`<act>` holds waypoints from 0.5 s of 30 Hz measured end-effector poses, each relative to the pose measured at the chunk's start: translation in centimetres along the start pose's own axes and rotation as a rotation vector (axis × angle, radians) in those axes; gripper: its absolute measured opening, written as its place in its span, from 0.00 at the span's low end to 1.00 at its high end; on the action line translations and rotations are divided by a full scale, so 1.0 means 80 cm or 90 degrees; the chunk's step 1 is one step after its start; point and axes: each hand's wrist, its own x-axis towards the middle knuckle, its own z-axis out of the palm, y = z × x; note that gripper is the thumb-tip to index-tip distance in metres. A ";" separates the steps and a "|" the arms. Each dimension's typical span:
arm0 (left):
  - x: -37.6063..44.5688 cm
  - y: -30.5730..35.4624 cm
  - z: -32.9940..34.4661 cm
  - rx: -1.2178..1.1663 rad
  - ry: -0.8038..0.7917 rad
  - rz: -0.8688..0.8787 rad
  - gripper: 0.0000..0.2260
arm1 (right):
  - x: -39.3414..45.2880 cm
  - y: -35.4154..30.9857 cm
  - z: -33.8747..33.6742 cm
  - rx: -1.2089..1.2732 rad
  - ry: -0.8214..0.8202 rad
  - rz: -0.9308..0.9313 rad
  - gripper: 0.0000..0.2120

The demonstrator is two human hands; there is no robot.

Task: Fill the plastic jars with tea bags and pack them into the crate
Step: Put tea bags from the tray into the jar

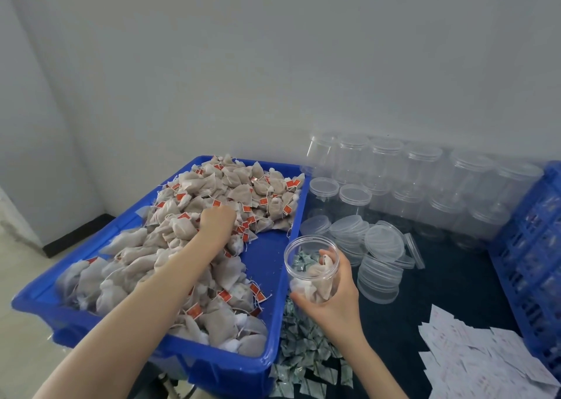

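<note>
Jar (312,266) gripped in right hand (334,301) — left hand (217,216) beside it, fingers curled into tea bags (182,231).

Tea bags (194,240) fill the tray (267,277) at left; right of it stand empty jars (419,183), with stacked lids (379,265) before them.

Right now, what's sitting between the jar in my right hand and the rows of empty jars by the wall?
In the head view, loose stacks of clear lids lie between the held jar and the empty jars.
</note>
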 end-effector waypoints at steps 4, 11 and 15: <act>-0.001 -0.006 -0.014 -0.088 0.055 -0.003 0.13 | -0.001 0.001 0.000 -0.002 -0.005 -0.003 0.45; -0.013 -0.018 -0.068 -0.275 0.150 -0.015 0.09 | -0.003 -0.001 -0.001 -0.007 0.000 -0.004 0.45; -0.020 -0.016 -0.115 -0.250 0.231 0.012 0.14 | -0.002 0.001 -0.001 -0.007 0.001 -0.002 0.46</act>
